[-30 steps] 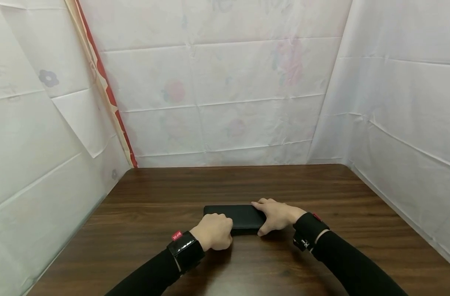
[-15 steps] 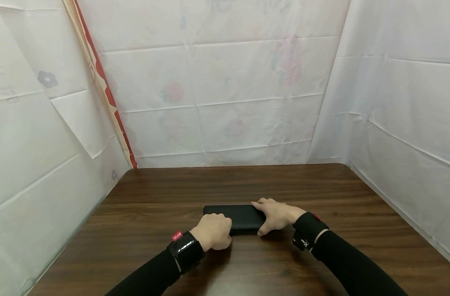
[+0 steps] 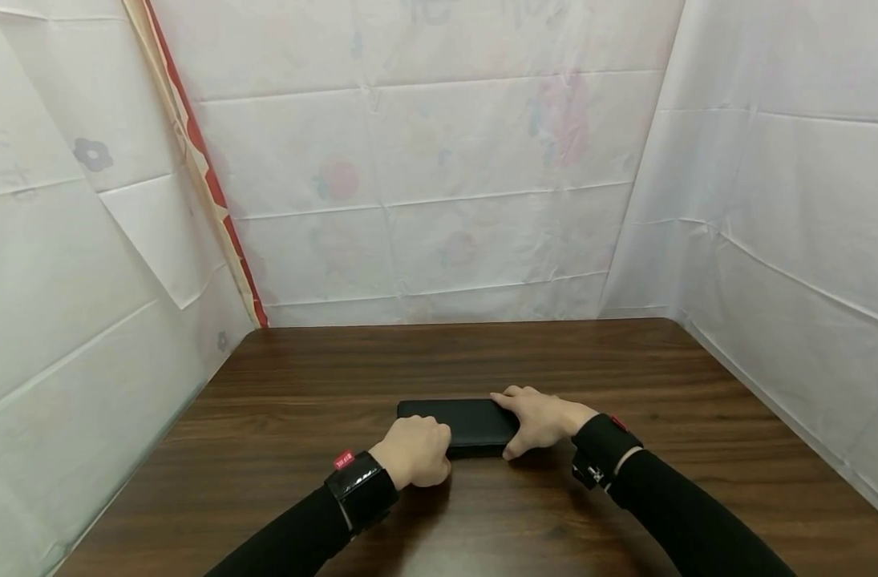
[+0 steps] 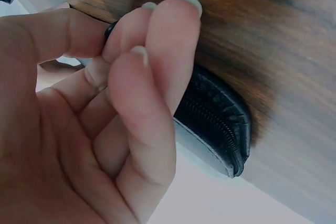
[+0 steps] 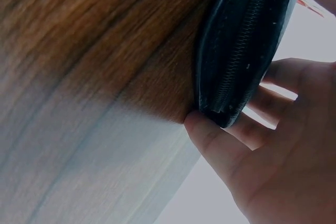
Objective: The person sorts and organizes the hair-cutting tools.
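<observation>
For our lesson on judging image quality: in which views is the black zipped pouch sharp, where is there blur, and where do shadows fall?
Head view: evenly lit and sharp; black zipped pouch crisp, soft shadows under both hands on the wooden table. Left wrist view: zip sharp, left hand close and soft. Right wrist view: near table washed out and blurred, right hand shaded.

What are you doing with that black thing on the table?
A person has both hands on a flat black zip pouch lying on a brown wooden table. The left hand has its fingers curled at the pouch's near left edge, pinching something small there, perhaps the zip pull. The right hand holds the pouch's right end, thumb at the near edge and fingers over the top. The pouch lies flat, and the stretches of zip in view look closed.
</observation>
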Tool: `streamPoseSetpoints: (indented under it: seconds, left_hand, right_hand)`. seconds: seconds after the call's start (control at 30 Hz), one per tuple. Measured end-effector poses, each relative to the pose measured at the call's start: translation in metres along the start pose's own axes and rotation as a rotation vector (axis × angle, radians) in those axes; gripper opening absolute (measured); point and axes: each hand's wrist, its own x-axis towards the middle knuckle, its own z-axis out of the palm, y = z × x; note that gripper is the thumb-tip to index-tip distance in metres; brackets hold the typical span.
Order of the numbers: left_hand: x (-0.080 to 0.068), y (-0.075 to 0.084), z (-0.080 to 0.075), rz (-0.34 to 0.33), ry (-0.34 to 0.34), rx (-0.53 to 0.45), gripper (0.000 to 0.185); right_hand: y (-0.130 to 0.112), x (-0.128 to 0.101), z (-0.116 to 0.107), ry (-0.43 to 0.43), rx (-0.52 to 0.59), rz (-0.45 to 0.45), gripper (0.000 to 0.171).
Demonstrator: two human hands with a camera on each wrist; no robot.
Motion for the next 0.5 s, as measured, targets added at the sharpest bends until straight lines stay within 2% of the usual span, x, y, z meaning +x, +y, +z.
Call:
streamPoseSetpoints:
  seconds: [0.23, 0.5]
  left_hand:
    - [0.0019, 0.0016, 0.0007, 0.003, 0.001, 0.008, 0.021]
    - [0.0003, 0.001, -0.0002, -0.008, -0.001, -0.026, 0.022]
  right_hand:
    - [0.0012, 0.0003, -0.0001, -0.004, -0.01, 0.005, 0.095]
    - [-0.0001, -0.0002, 0.0002, -0.002, -0.001, 0.004, 0.095]
